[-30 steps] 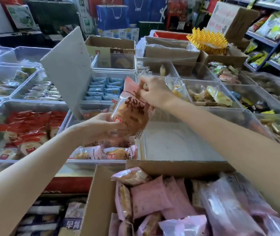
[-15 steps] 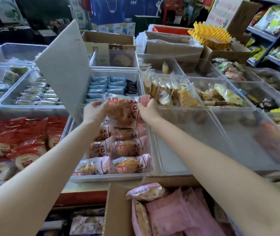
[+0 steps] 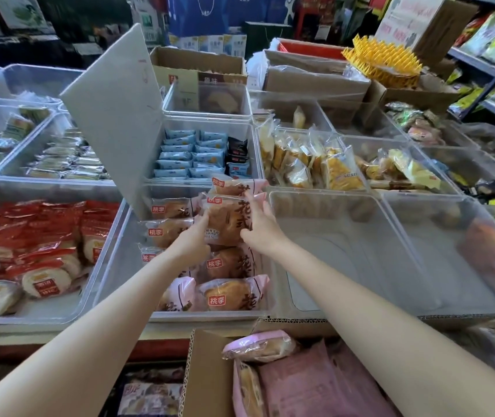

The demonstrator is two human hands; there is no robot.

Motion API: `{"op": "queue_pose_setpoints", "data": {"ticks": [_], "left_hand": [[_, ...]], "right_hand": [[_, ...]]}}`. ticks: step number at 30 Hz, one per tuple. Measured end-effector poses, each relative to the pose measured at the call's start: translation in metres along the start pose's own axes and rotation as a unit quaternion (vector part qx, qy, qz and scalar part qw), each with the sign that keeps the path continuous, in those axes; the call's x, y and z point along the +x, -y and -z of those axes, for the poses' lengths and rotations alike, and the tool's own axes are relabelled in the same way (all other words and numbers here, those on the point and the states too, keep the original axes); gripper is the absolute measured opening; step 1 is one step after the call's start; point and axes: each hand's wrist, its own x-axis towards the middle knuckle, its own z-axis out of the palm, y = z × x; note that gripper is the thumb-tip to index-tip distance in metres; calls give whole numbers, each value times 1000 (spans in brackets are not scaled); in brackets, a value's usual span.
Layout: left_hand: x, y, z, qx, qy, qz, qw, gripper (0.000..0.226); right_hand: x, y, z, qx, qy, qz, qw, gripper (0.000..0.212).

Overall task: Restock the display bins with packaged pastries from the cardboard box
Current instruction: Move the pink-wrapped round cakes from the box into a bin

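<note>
Your left hand [image 3: 193, 240] and right hand [image 3: 259, 228] both grip one crinkly pink-wrapped pastry pack [image 3: 228, 222], fingers curled on its sides, above the clear plastic bin [image 3: 110, 284] of matching packs, hemmed by a tilted grey lid [image 3: 113, 112] on its left. Open room lies in the neighbouring clear bin [image 3: 339, 245] to the right; the cardboard box [image 3: 207, 374] near you holds more pink packs.

Two bare hands, the left hand [image 3: 193, 237] and the right hand [image 3: 259, 227], reach over a table of clear plastic display bins [image 3: 110, 278]. About nine pink-wrapped pastry packs [image 3: 234, 293] can be counted in the centre bin, in two columns; some are partly hidden. One open cardboard box [image 3: 207, 377] sits nearest the camera, and one upright grey board [image 3: 113, 115] stands in the bins.
</note>
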Motion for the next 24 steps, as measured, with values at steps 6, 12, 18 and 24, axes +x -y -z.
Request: {"op": "queue_pose_setpoints", "data": {"ticks": [6,12,18,24], "left_hand": [[-20,-18,-3,29,-232,5,972,42],[-70,-77,-30,15,-262,-192,946,44],[-117,-155,-98,-13,-195,-361,912,42],[-142,-196,-172,57,89,-290,951,32]], "right_hand": [[-11,-5,14,-106,61,8,992,33],[-58,-20,73,-113,58,111,986,21],[-125,-59,156,-131,86,120,980,20],[-182,-120,176,-345,301,21,889,17]]}}
